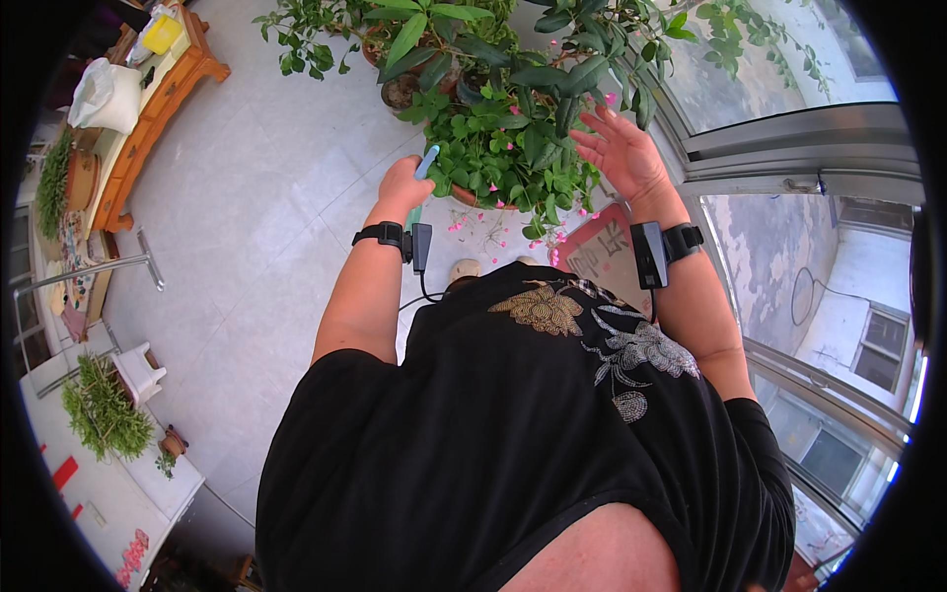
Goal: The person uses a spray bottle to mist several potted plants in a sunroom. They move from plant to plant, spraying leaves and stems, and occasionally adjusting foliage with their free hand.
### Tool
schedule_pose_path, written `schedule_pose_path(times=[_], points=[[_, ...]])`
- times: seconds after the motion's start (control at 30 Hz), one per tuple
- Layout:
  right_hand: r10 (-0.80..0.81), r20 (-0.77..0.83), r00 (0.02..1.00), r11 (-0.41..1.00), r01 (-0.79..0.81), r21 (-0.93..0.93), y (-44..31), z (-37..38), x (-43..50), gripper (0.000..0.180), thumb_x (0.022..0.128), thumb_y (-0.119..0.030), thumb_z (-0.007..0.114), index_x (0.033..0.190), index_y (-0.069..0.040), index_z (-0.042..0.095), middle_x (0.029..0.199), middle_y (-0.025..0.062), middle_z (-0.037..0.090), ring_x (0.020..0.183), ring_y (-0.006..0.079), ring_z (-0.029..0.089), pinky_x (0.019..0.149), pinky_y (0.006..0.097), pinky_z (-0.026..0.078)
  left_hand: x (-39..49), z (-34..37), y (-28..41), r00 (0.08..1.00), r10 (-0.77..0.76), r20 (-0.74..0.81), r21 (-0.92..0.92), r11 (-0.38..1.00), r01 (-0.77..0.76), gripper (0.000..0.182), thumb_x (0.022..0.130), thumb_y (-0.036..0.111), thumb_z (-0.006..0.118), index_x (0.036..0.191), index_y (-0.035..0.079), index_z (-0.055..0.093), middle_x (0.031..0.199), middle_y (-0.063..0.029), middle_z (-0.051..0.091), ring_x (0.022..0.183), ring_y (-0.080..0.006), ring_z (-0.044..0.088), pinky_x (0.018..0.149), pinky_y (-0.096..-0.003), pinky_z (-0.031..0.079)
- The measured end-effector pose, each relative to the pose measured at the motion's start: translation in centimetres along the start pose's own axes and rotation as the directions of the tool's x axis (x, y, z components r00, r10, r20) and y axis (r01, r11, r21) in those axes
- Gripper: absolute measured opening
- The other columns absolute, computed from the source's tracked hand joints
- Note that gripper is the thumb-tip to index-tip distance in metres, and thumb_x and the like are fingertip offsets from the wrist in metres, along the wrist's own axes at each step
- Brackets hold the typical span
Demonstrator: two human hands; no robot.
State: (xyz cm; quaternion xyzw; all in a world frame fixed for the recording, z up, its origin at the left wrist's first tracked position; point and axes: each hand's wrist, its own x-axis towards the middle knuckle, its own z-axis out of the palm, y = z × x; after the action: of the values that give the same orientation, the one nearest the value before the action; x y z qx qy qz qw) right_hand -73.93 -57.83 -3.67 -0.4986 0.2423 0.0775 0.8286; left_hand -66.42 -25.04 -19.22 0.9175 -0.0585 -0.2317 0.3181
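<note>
My left hand [402, 185] is closed around a slim light-blue object [427, 162]. A greenish part shows below the fist, and the grip hides the middle, so its kind is unclear. Just right of that hand grows a low potted plant with clover-like leaves [481, 152] and small pink flowers. The rim of its terracotta pot [473, 198] shows beneath the foliage. My right hand [625, 155] is raised with fingers spread, holding nothing. It is nearest to the long dark leaves of a taller plant [584, 74]; whether it touches them cannot be told.
Fallen pink petals [492, 233] lie on the grey tiled floor [281, 192]. Beside my feet is a red-bordered board [592, 248] bearing writing. A metal-framed glass door [777, 185] stands close on the right. At left are a wooden cabinet [159, 111] and a metal rail [89, 274].
</note>
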Motion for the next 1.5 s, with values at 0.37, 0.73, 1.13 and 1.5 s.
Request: schedule_pose_path(times=[0.37,0.73,1.13,1.5], points=[[-0.116,0.683,0.722,0.887,0.385,-0.255,-7.8,9.9,-11.4,0.062,0.081,-0.033,0.072,0.124,0.007,0.052,0.112,0.0165,0.062,0.099,0.0240,0.061,0.089,0.0344,0.048,1.0,0.5,-1.0,0.998,-0.054,0.013,-0.086,0.995,0.055,0.034,0.068,0.018,0.067,0.100,0.006,0.064,0.096,-0.0175,0.067,0.093,-0.0347,0.063,0.079,-0.0416,0.049],[-0.371,0.909,0.188,0.834,0.498,0.237,-10.7,17.9,-17.5,0.023,0.090,-0.019,0.064,0.111,-0.014,0.071,0.091,0.0201,0.063,0.064,0.0220,0.058,0.055,0.0294,0.043,2.3,1.6,-2.2,0.995,-0.088,0.045,-0.056,0.994,0.090,0.043,0.068,0.019,0.067,0.110,0.008,0.063,0.098,-0.0168,0.067,0.094,-0.0343,0.064,0.080,-0.0407,0.050],[-0.495,0.855,0.156,0.782,0.508,0.360,-9.0,17.2,-17.6,0.022,0.093,-0.020,0.058,0.111,-0.016,0.070,0.086,0.0163,0.063,0.058,0.0189,0.054,0.051,0.0274,0.038,2.2,-0.2,-1.2,0.982,-0.188,-0.027,-0.070,0.980,0.186,0.040,0.072,0.019,0.065,0.110,0.009,0.064,0.098,-0.0175,0.068,0.094,-0.0337,0.064,0.079,-0.0405,0.050],[-0.579,0.803,0.143,0.745,0.493,0.450,-8.2,16.6,-18.1,0.026,0.096,-0.026,0.055,0.109,-0.010,0.070,0.094,0.0226,0.065,0.061,0.0200,0.055,0.055,0.0275,0.040,2.8,-0.3,-2.6,0.976,-0.208,-0.062,-0.100,0.974,0.201,0.031,0.070,0.019,0.066,0.097,0.005,0.062,0.088,-0.0169,0.067,0.085,-0.0346,0.064,0.075,-0.0411,0.050]])
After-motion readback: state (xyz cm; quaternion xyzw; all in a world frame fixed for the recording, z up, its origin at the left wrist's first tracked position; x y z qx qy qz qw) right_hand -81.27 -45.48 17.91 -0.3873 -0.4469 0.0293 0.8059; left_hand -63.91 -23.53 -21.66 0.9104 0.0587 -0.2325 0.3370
